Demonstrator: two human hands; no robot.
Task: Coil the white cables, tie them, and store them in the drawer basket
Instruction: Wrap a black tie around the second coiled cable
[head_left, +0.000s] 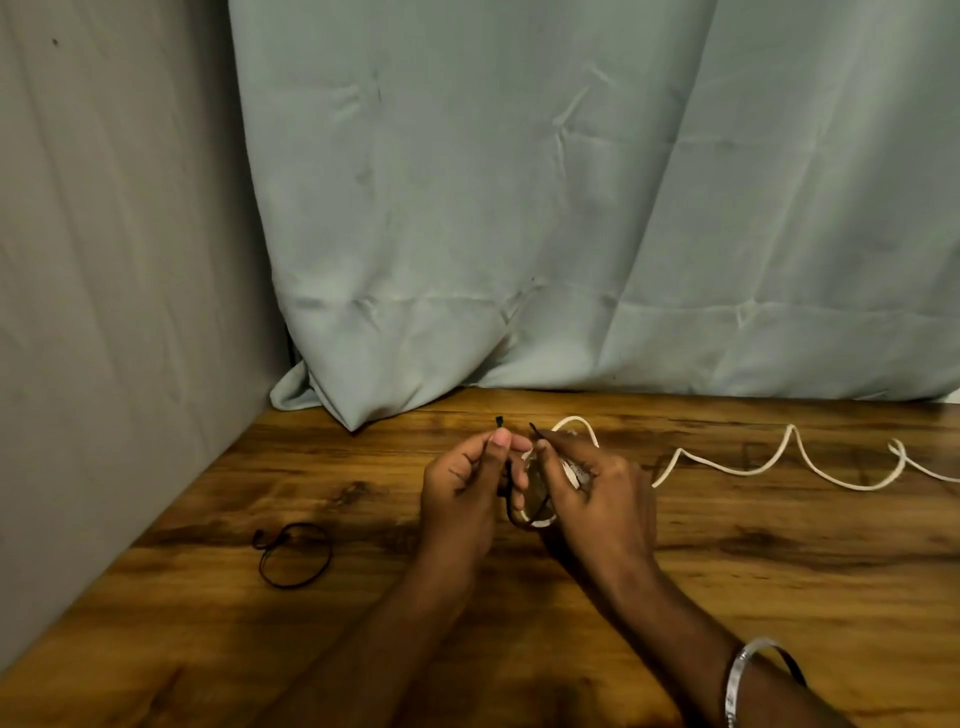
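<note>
A small coil of white cable (540, 521) sits between my two hands above the wooden table (727, 582), mostly hidden by my fingers. A thin black tie (508, 480) loops around the coil. My left hand (462, 493) pinches the tie's head end, which sticks up past my thumb. The tie's pointed end is pinched by my right hand (592, 493), which also holds the coil. A loop of white cable rises behind my right hand. A second white cable (789, 441) lies in loose waves on the table to the right.
Another black tie (293, 555) lies looped on the table to the left of my hands. A pale green curtain (519, 208) hangs behind the table, its hem resting on the far edge. A grey wall (104, 260) bounds the left side. No drawer basket is in view.
</note>
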